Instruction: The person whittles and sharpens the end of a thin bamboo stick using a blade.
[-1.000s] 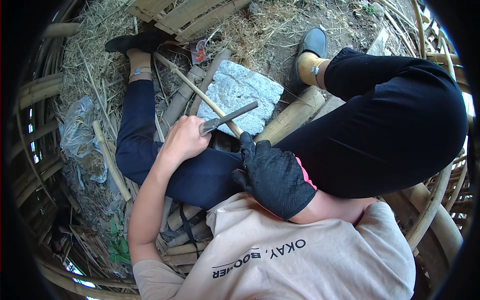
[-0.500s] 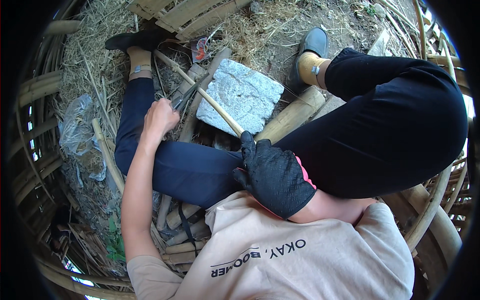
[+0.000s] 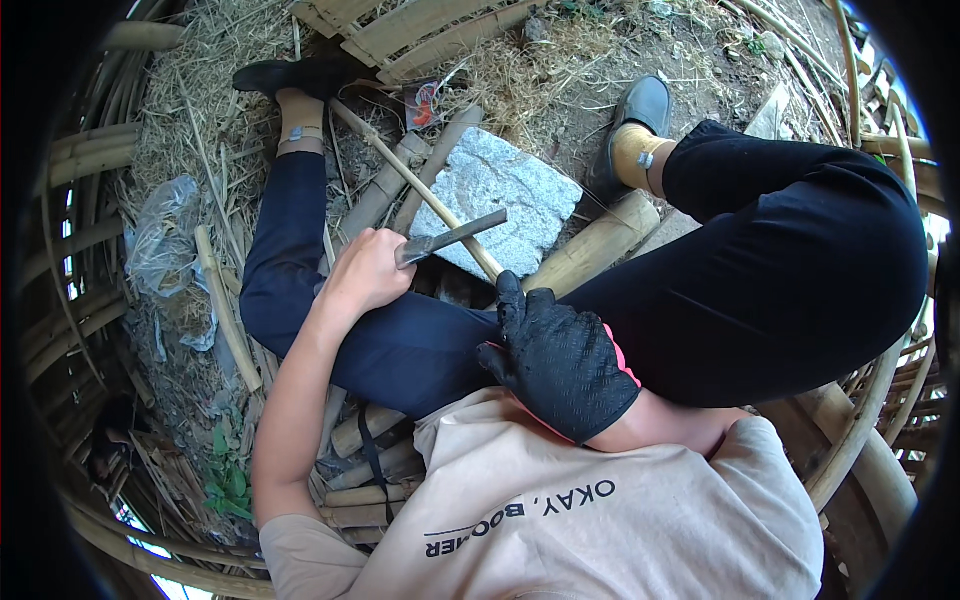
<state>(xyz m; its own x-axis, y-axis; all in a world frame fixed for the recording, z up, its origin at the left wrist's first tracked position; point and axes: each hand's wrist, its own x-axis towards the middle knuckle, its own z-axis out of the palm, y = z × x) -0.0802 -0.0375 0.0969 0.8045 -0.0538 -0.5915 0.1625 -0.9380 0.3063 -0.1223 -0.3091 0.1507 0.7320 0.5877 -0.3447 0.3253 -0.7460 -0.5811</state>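
My bare left hand [image 3: 368, 272] is closed round a knife [image 3: 455, 238] with a dark, narrow metal blade, its handle hidden in my fist. The blade points up to the right and crosses over a pale wooden stick [image 3: 408, 178]. My right hand [image 3: 568, 368], in a black textured glove with pink edging, grips the near end of that stick, index finger lying along it. From there the stick slants away to the far left, over a rough grey-white stone block [image 3: 508, 190] lying between my legs. Whether the blade touches the stick, I cannot tell.
A thick bamboo pole [image 3: 595, 240] lies right of the block, with more wood pieces [image 3: 385, 190] left of it. Dry straw [image 3: 210, 100] covers ground at the far left, near a clear plastic bag [image 3: 165, 235]. Bamboo slat walls [image 3: 85, 235] curve round both sides.
My left hand has moved nearer and to the right, bringing the knife down along the stick toward my gloved hand. My right hand keeps its hold, and the whole view has shifted slightly.
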